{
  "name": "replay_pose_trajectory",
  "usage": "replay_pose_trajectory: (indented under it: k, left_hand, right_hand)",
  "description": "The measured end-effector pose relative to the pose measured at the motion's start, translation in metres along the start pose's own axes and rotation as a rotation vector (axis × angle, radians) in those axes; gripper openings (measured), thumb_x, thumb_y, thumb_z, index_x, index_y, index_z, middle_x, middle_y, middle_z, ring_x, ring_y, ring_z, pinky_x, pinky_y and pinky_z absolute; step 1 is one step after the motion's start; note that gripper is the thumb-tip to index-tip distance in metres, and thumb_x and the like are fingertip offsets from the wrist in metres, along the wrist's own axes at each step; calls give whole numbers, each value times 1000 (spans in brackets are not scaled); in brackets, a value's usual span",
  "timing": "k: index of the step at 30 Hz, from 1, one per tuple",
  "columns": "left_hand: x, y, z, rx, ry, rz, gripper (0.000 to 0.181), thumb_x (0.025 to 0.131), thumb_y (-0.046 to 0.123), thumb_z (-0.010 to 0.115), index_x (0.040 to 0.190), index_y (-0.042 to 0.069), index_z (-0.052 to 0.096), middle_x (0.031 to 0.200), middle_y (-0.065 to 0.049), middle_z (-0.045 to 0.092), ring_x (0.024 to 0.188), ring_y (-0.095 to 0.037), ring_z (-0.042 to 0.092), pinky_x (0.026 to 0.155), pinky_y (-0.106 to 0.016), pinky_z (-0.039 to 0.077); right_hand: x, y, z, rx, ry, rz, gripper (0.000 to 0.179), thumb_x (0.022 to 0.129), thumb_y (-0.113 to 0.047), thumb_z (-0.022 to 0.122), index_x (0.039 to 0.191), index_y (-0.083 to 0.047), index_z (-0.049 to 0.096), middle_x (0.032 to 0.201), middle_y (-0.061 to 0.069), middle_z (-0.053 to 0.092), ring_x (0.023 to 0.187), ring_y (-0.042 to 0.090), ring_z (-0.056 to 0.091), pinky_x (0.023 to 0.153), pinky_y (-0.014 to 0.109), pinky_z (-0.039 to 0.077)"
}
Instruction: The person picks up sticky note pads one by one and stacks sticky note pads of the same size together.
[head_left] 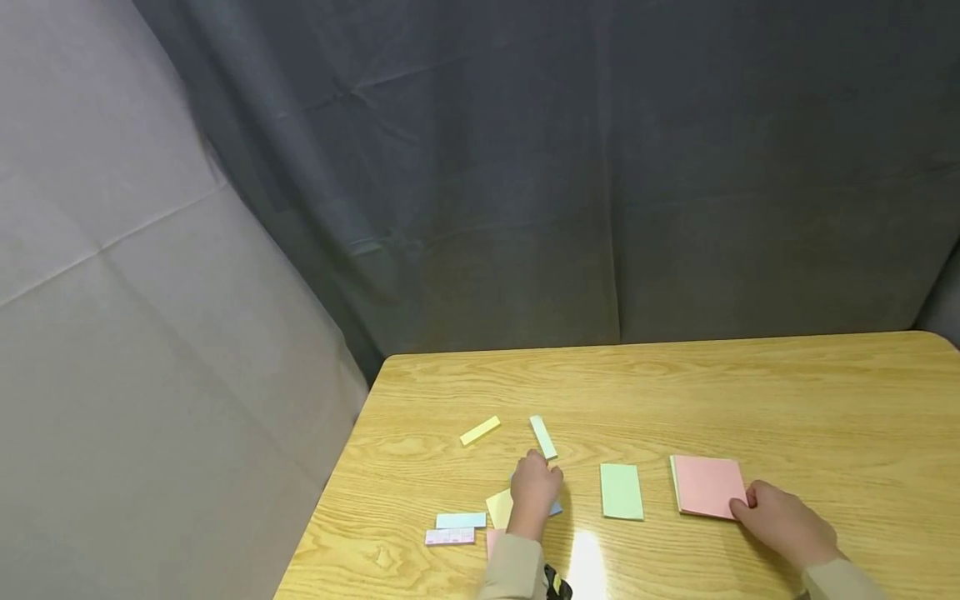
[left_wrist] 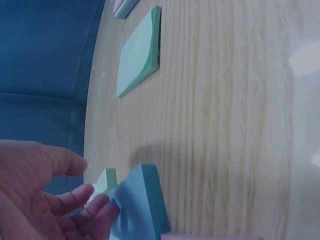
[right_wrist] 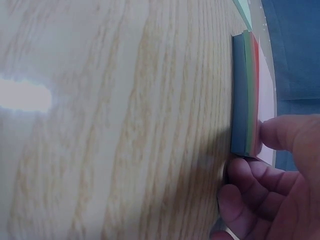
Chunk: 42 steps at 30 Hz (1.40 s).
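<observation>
At the right of the table, my right hand (head_left: 783, 521) pinches the near right corner of a stack of square sticky notes (head_left: 708, 485). Its thumb lies on the pink top; the right wrist view shows blue, green and red layers (right_wrist: 245, 95) below, with curled fingers against the side. My left hand (head_left: 535, 487) hovers over a blue sticky note pad (left_wrist: 137, 202), mostly covering it in the head view. Its fingertips are at the blue pad's face, its thumb apart from them. Just beyond lies a pale green strip pad (head_left: 543, 437).
Between the hands lies a green rectangular pad (head_left: 621, 492). Left of my left hand are a yellow pad (head_left: 498, 508), a partly hidden pink pad (head_left: 492, 540), a light blue strip (head_left: 461, 520) and a purple strip (head_left: 450, 536). A yellow strip (head_left: 480, 431) lies farther back.
</observation>
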<state>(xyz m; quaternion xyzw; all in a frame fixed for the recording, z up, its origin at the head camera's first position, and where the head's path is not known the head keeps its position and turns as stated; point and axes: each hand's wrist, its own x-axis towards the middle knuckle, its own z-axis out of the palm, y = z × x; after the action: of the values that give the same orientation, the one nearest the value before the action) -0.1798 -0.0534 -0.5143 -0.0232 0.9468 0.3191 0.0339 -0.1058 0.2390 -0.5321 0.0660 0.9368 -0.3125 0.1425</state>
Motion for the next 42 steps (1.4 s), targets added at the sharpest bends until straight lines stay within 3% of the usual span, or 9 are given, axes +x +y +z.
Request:
replay_pose_trajectory:
  k: [8, 13, 17, 23, 31, 42]
  left_hand:
    - [2, -9, -1, 214, 14, -90, 44, 81, 17, 63, 110, -12, 48, 90, -21, 53, 75, -34, 55, 59, -40, 49]
    - [3, -16, -1, 307, 33, -143, 38, 80, 20, 63, 103, -8, 51, 86, -18, 50, 76, -31, 54, 57, -38, 47]
    - [3, -19, -2, 321, 63, -186, 42, 78, 21, 65, 102, -9, 48, 84, -18, 48, 76, -31, 54, 56, -38, 47]
    - [0, -20, -2, 321, 80, -203, 47, 76, 27, 67, 97, -10, 45, 77, -17, 46, 68, -28, 53, 53, -37, 46]
    - [-3, -18, -4, 323, 51, -181, 66, 69, 34, 74, 101, -14, 45, 77, -17, 46, 64, -25, 53, 50, -33, 47]
    - [1, -14, 0, 331, -8, -174, 61, 70, 32, 75, 103, -11, 47, 81, -18, 48, 60, -26, 54, 50, -35, 48]
  right_hand:
    - [2, 4, 1, 3, -1, 12, 25, 84, -29, 45, 69, -10, 38, 58, 1, 32, 52, 14, 32, 49, 27, 23]
    - [3, 6, 2, 15, -9, 14, 26, 85, -30, 46, 70, -9, 39, 58, 1, 32, 52, 14, 32, 49, 27, 23]
    - [4, 6, 2, 14, -7, 9, 26, 84, -29, 46, 70, -9, 39, 58, 1, 33, 52, 15, 33, 49, 27, 23]
    - [4, 6, 2, 10, 4, 1, 25, 83, -28, 46, 69, -9, 39, 58, 1, 32, 52, 15, 33, 49, 27, 23]
    - [4, 6, 2, 18, 2, 2, 25, 83, -28, 46, 69, -9, 39, 57, 1, 32, 52, 15, 32, 49, 27, 23]
    - [3, 5, 2, 16, 1, -4, 25, 83, -28, 45, 69, -9, 38, 57, 1, 31, 52, 14, 31, 49, 27, 22]
